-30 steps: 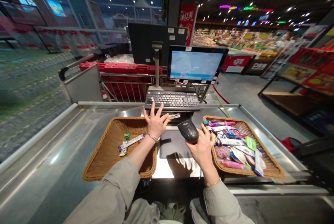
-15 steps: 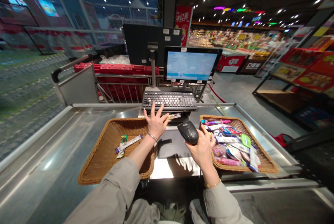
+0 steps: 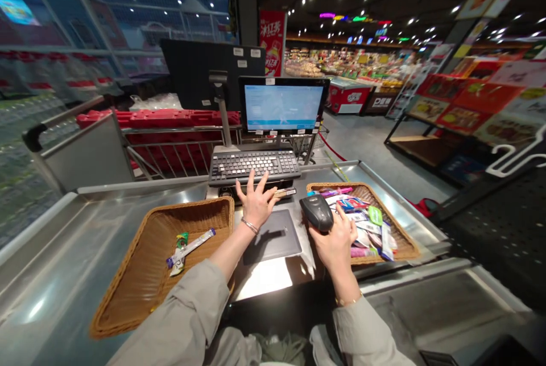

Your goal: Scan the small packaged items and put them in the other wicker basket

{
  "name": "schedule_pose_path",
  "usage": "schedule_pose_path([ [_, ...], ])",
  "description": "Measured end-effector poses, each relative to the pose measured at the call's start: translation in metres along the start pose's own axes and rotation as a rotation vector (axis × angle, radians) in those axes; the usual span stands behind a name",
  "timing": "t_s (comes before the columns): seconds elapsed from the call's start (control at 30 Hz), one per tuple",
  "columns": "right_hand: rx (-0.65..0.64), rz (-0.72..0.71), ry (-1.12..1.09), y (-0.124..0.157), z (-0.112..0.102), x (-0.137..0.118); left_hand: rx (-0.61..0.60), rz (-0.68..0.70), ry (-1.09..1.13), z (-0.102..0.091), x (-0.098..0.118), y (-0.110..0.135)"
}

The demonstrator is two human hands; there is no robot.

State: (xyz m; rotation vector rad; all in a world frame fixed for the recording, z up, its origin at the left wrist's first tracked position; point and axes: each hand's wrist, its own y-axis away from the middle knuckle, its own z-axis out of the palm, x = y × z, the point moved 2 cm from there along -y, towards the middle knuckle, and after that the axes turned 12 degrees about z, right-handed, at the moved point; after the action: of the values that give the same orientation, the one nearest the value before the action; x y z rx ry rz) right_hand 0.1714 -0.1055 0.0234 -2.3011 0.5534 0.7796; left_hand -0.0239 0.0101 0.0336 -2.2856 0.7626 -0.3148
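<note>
My left hand (image 3: 255, 205) reaches over the front edge of the black keyboard (image 3: 256, 165), fingers spread. A thin, narrow packet (image 3: 285, 192) sticks out to the right by its thumb, held there. My right hand (image 3: 336, 239) is wrapped round a black barcode scanner (image 3: 317, 212), its head pointing up and left. Just beyond that hand stands a wicker basket (image 3: 407, 243) full of small packaged goods (image 3: 362, 218), partly hidden by the hand. Left of my left arm, another wicker basket (image 3: 123, 275) holds a purple-ended stick packet (image 3: 191, 248) and a small green-and-white wrapper (image 3: 178, 263).
A lit monitor (image 3: 284, 105) stands behind the keyboard, with a second screen's back (image 3: 213, 73) to its left. Between the baskets lies a grey flat plate (image 3: 275, 238) in the metal counter (image 3: 63, 263). Carts and a red barrier (image 3: 157, 121) stand beyond.
The view has turned to the right, so counter, baskets and screens sit further left. Both hands have shifted right over the counter, still holding the packet and the scanner.
</note>
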Motion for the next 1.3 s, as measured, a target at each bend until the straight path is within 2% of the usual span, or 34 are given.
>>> schedule_pose_path([
  [0.27,0.152,0.188,0.025,-0.015,-0.031,0.038,-0.039,0.084,0.105,0.026,0.046,-0.024],
  [0.47,0.296,0.266,0.029,-0.022,-0.052,0.067,-0.058,0.173,0.185,0.042,0.08,-0.037],
  [0.83,0.413,0.387,0.04,-0.02,-0.088,0.098,-0.083,0.315,0.31,0.072,0.136,-0.057],
  [1.03,0.469,0.382,0.095,-0.017,-0.103,0.106,-0.104,0.356,0.336,0.089,0.17,-0.064],
  [1.17,0.492,0.386,0.099,-0.017,-0.108,0.111,-0.139,0.348,0.353,0.096,0.182,-0.064],
  [1.3,0.493,0.382,0.099,-0.019,-0.105,0.114,-0.152,0.347,0.358,0.095,0.177,-0.064],
])
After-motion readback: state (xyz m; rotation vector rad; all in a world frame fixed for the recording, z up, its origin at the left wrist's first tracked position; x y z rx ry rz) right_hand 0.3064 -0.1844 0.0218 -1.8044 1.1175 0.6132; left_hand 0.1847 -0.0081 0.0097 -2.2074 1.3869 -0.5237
